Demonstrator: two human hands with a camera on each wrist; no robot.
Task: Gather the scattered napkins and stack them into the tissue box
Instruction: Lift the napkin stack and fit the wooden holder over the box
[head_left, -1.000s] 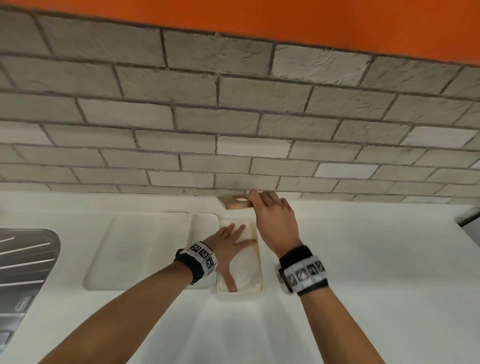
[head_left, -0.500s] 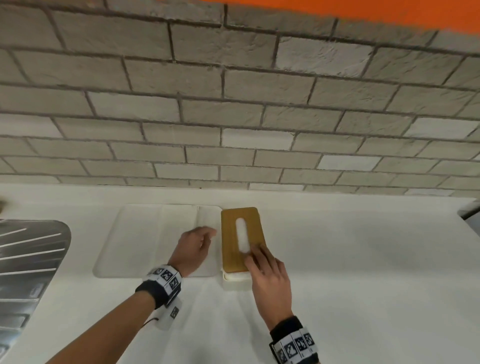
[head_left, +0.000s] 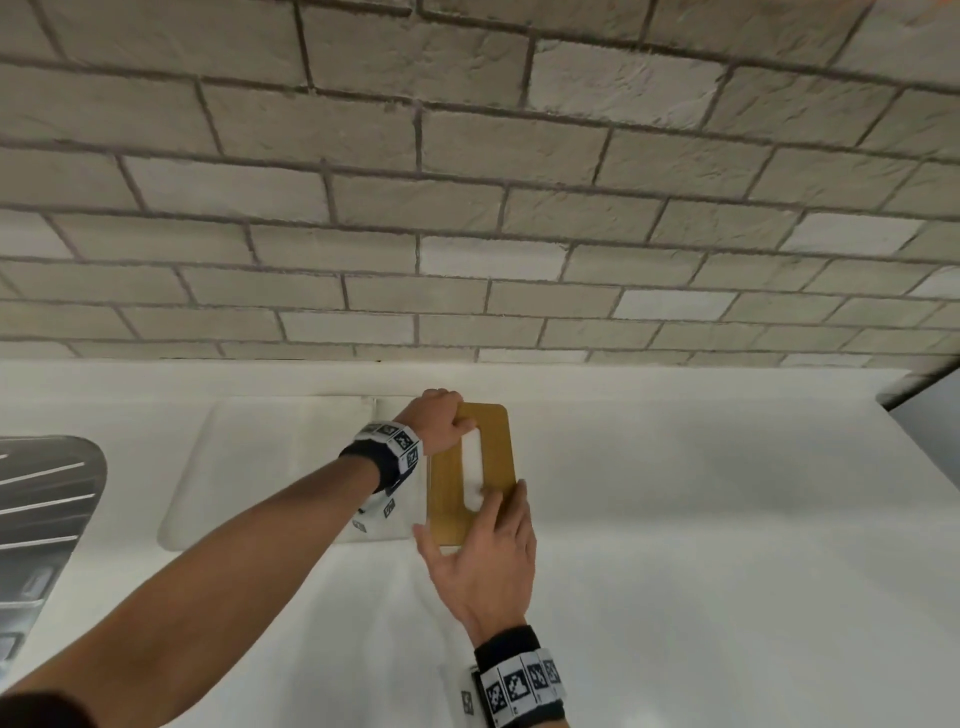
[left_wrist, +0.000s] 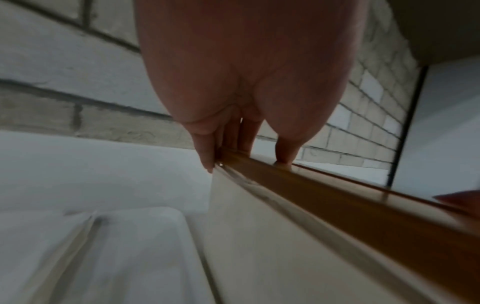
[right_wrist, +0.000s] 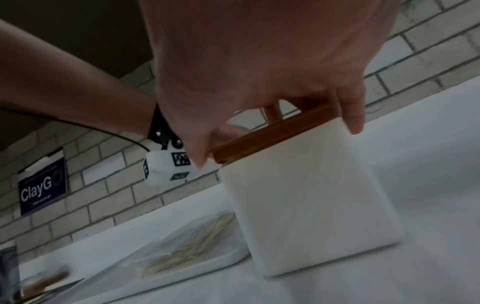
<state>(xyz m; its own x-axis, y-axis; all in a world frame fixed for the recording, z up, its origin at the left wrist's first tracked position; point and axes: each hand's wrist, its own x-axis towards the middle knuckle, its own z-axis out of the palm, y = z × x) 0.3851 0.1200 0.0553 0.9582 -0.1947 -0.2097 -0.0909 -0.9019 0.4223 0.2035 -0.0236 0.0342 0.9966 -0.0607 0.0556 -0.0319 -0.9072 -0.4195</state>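
The white tissue box (right_wrist: 311, 195) stands on the counter with its wooden slotted lid (head_left: 493, 452) on top. White napkin (head_left: 471, 462) shows through the slot. My left hand (head_left: 441, 423) grips the lid's far left corner, fingers curled over the edge (left_wrist: 207, 156). At the near end, my right hand (head_left: 488, 540) holds the lid. Its fingers lie across the top and its thumb (right_wrist: 197, 152) hooks the left side. In the right wrist view the lid (right_wrist: 272, 131) sits between thumb and little finger. No loose napkins show on the counter.
A white tray (head_left: 280, 467) lies just left of the box, with a pale beige patch (right_wrist: 187, 246) on it. A steel drainboard (head_left: 47, 509) is at far left. The brick wall (head_left: 467, 208) runs close behind, with a blue ClayGo sign (right_wrist: 43, 189).
The lid went from the wall onto the box, covering the napkins. My left hand left the box, then moved onto the lid's far left corner. My right hand settled on the near end.
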